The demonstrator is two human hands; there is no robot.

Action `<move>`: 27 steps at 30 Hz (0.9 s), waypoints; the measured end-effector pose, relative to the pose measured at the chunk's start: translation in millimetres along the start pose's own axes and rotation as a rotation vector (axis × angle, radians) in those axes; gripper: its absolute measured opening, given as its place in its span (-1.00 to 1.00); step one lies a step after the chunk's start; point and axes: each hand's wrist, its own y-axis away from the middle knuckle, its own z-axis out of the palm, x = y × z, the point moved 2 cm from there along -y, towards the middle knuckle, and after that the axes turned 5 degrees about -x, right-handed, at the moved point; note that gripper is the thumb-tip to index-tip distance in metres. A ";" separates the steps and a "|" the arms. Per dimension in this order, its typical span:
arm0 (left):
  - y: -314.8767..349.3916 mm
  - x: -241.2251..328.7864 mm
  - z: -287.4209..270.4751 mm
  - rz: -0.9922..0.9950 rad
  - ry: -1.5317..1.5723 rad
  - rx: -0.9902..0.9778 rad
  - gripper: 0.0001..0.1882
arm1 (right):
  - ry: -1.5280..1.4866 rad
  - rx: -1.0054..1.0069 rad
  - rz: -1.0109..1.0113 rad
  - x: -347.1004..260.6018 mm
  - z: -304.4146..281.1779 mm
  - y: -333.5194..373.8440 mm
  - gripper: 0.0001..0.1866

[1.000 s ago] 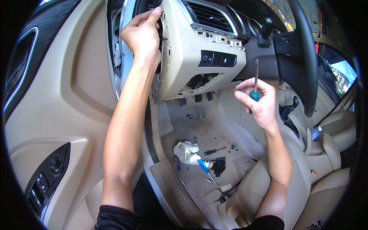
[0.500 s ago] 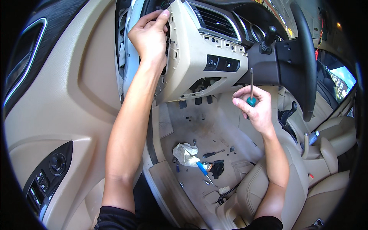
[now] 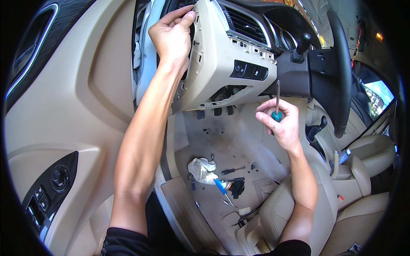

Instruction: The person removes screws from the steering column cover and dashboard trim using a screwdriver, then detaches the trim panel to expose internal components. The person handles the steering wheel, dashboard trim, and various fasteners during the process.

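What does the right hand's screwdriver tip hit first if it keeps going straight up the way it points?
Likely the dark underside of the steering column shroud. The right hand holds the screwdriver shaft-up, its tip just below the shroud's lower edge, beside the beige dash panel. Depth is unclear, so it could pass in front.

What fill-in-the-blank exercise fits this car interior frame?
1. The right hand holds a slim screwdriver with a ____ handle.
2. The left hand grips the upper edge of the ____ plastic dashboard panel.
3. The crumpled white rag lies on the car's ____.
Missing words: green; beige; floor
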 end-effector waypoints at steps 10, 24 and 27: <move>-2.2 -2.3 0.1 -0.065 -0.024 0.095 -0.79 | 0.002 0.001 -0.012 1.0 -1.6 1.6 -0.79; -0.9 -0.4 4.8 -0.052 0.015 0.109 -0.83 | 0.011 -0.262 0.215 10.7 26.9 1.7 -0.69; -0.8 -0.8 2.5 -0.050 0.027 0.055 -0.78 | 0.007 -0.257 0.218 9.3 26.7 2.9 -0.69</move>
